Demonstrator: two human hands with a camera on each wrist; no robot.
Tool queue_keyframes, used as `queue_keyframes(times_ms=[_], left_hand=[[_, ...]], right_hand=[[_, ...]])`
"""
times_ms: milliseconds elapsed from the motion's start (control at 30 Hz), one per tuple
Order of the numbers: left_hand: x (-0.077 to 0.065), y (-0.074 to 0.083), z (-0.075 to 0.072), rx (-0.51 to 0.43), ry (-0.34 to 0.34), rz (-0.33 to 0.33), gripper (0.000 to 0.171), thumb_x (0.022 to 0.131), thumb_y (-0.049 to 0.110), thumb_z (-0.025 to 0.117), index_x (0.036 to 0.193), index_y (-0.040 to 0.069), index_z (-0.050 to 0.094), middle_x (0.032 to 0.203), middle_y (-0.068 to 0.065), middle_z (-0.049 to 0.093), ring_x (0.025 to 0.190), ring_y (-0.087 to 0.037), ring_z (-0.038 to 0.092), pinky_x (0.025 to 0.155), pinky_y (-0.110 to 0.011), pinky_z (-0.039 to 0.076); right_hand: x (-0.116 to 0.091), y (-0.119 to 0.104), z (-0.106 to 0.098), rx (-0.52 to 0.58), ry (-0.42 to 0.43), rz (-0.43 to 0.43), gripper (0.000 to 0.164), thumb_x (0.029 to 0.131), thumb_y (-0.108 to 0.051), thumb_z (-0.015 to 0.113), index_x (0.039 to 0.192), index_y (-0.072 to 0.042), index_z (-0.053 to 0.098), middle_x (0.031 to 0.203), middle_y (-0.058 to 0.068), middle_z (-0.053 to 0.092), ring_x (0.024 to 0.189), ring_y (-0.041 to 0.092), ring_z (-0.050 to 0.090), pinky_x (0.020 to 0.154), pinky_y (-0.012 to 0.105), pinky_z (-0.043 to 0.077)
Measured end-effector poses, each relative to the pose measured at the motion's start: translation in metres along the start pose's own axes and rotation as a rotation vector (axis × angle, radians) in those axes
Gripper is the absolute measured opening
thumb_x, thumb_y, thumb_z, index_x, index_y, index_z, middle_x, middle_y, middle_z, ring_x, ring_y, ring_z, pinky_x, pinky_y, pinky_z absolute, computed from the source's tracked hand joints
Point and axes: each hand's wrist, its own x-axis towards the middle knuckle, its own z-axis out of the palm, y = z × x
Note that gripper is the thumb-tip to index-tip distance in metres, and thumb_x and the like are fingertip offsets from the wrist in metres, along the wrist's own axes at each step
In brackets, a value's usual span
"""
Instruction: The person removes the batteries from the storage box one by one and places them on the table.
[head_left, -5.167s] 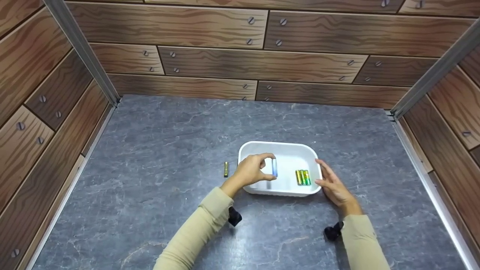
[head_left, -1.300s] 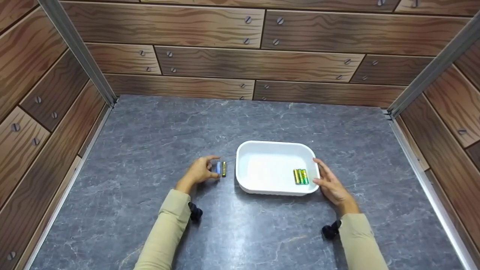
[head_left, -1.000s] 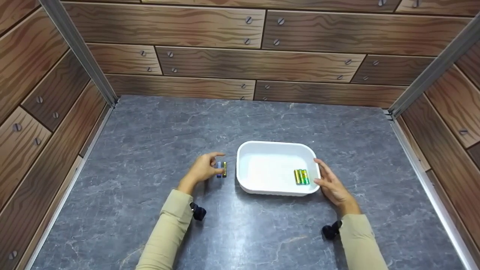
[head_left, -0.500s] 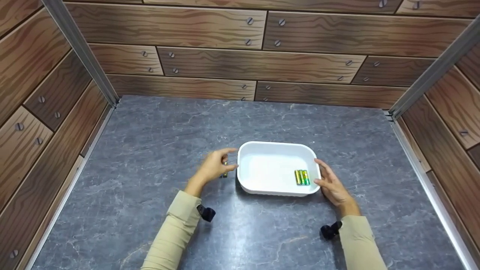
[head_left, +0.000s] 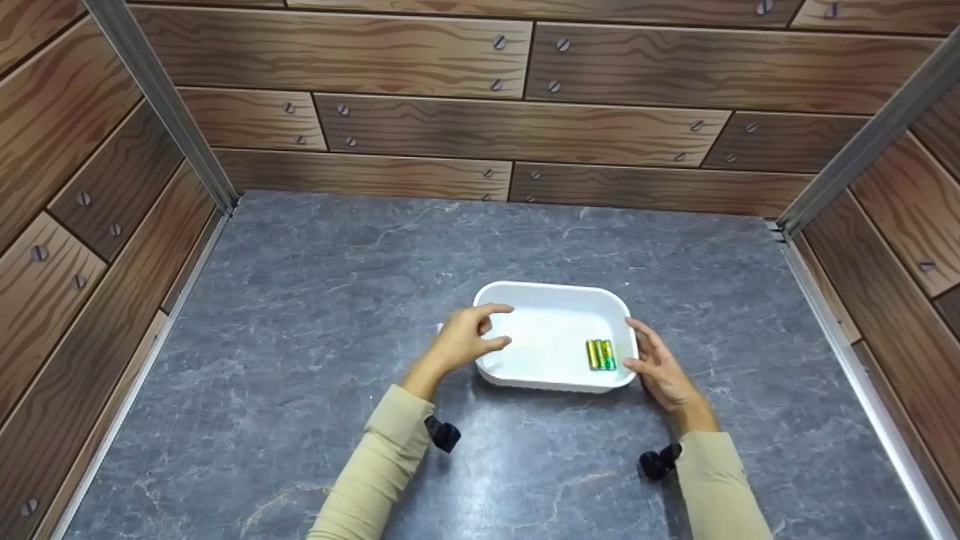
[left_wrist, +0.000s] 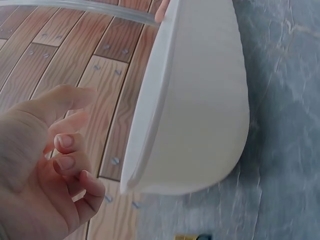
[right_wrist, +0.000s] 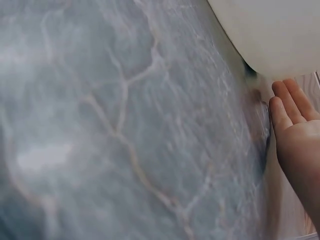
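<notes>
My left hand hovers over the left rim of a white plastic tub, thumb and index finger apart, nothing between them. In the left wrist view its other fingers curl loosely, beside the tub wall. My right hand reaches the tub's right end, thumb and fingertips against the rim. Straight fingers touch the tub's outside in the right wrist view. A row of green and gold batteries lies inside the tub at the right. On the table, a battery end shows beside the tub; the left hand covers this spot in the head view.
A grey marbled table lies under everything. Wood-patterned panels stand at the back and sides, with metal posts in the corners. Small black cameras are strapped at both wrists.
The left hand carried a blue battery out of the tub, set it on the table beside a gold one and let go. It then moved right over the tub's rim. The right hand stays.
</notes>
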Motion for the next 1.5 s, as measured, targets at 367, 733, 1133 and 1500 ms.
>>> queue_keyframes(times_ms=[367,733,1133,1500], left_hand=[[0.012,0.007,0.027,0.026,-0.062,0.007,0.042,0.085,0.018,0.072,0.125,0.007,0.063,0.065,0.003,0.04,0.058,-0.006,0.032,0.057,-0.017,0.027],[0.023,0.014,0.053,0.082,-0.121,-0.027,0.044,0.083,0.02,0.073,0.125,0.011,0.064,0.067,0.006,0.042,0.06,-0.004,0.035,0.059,-0.017,0.028],[0.037,0.022,0.077,0.154,-0.192,-0.1,0.044,0.084,0.025,0.073,0.126,0.017,0.063,0.07,0.006,0.046,0.063,-0.005,0.038,0.058,-0.017,0.029],[0.048,0.026,0.097,0.244,-0.197,-0.194,0.051,0.08,0.03,0.077,0.128,0.023,0.062,0.098,-0.003,0.071,0.078,-0.009,0.057,0.066,-0.022,0.045]], right_hand=[[0.005,0.001,0.005,0.015,-0.015,-0.007,0.066,0.085,0.012,0.058,0.143,-0.009,0.037,0.133,-0.009,0.057,0.12,0.004,0.056,0.096,0.019,0.048],[0.007,0.003,0.008,0.033,-0.058,-0.023,0.063,0.086,0.01,0.058,0.139,-0.02,0.043,0.133,-0.012,0.057,0.121,0.002,0.054,0.098,0.018,0.046],[0.01,0.002,0.003,0.014,-0.066,0.017,0.062,0.087,0.011,0.054,0.141,-0.018,0.043,0.131,-0.01,0.058,0.119,0.002,0.055,0.098,0.017,0.044],[0.012,0.004,0.002,0.065,-0.135,0.031,0.06,0.089,0.011,0.051,0.135,-0.026,0.044,0.133,-0.009,0.054,0.12,0.003,0.054,0.098,0.019,0.045]])
